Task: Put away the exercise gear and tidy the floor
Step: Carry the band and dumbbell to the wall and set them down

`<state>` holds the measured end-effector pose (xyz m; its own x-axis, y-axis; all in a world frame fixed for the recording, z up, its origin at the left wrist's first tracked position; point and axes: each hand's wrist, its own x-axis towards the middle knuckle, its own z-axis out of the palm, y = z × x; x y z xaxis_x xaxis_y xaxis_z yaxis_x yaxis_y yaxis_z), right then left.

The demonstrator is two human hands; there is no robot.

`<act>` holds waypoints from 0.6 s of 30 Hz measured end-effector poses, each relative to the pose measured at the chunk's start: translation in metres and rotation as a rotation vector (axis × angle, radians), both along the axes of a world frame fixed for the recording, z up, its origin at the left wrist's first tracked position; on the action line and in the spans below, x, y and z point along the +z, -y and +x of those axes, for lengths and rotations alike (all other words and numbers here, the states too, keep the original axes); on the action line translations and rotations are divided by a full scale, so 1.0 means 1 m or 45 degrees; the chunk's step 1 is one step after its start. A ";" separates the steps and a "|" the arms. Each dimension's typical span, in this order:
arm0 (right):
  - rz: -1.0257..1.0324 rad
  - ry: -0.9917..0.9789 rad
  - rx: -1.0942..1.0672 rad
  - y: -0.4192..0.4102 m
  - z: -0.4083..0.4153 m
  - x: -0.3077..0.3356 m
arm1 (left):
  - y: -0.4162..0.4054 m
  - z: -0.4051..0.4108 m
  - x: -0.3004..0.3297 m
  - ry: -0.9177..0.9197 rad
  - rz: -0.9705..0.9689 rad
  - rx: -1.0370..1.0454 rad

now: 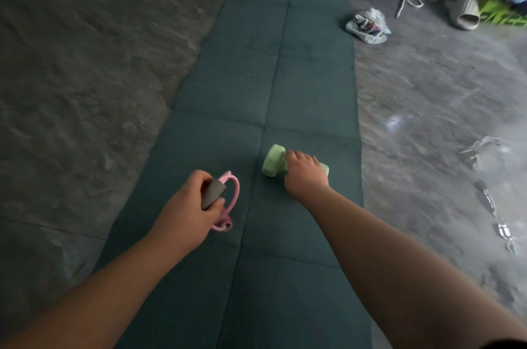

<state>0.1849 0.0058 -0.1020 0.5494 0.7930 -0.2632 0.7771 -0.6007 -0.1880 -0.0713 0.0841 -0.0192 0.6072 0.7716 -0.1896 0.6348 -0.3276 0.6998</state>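
Right hand (pixel 306 174) down on the light green dumbbell (pixel 274 161), fingers curled over its handle; dumbbell lying on the green mat (pixel 256 63), long axis running left to right, directly under that grip. Left hand (pixel 186 210) clenched round a grey handle (pixel 212 193) with pink resistance band (pixel 232 197), hovering just beside. Rough grey floor (pixel 85 63) around; plastic bag (pixel 368 24) and sandal (pixel 463 13) well apart, upper right.

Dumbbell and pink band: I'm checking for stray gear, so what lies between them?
Only bare mat between the dumbbell and the band, in the head view.
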 end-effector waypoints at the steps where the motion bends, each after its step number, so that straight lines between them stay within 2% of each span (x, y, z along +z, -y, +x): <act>1: -0.065 0.007 -0.013 -0.007 -0.002 -0.004 | -0.001 -0.001 0.002 0.029 -0.033 0.061; 4: -0.198 0.124 -0.039 -0.017 -0.007 -0.014 | -0.005 0.000 0.007 0.164 -0.154 0.234; 7: -0.209 0.217 -0.064 -0.017 -0.013 -0.022 | -0.006 0.003 0.010 0.263 -0.265 0.280; 13: -0.193 0.154 0.002 0.021 -0.042 -0.007 | 0.011 0.007 0.020 0.182 -0.289 0.221; 18: -0.064 0.073 -0.033 0.083 -0.085 0.069 | 0.036 -0.011 0.075 0.040 -0.320 0.145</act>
